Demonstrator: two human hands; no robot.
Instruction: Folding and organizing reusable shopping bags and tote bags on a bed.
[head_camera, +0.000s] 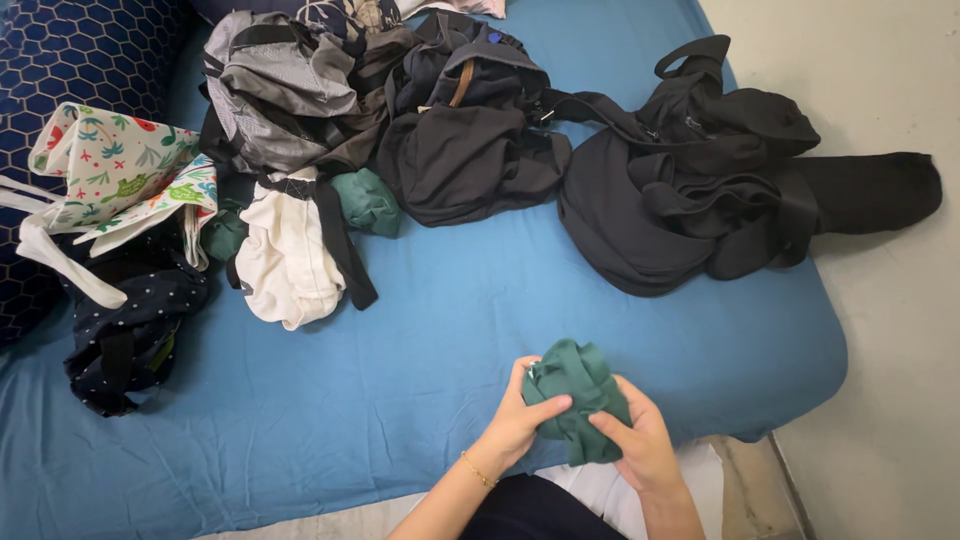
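Both hands hold a bunched green cloth bag (577, 398) above the near edge of the blue bed (420, 380). The left hand (522, 412) has its fingers closed around the bundle's left side; the right hand (640, 440) pinches the lower right. Risk: the bundle appears loosely gathered — a slackened grip could let it unroll or drop off the bed edge toward the floor (880, 400). A similar green bundle (368, 202) lies well apart among the black bags (470, 130) — confusion between the two is possible.

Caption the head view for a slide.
Both hands, left hand and right hand, hold a bunched green cloth bag over a blue bed strewn with bags.
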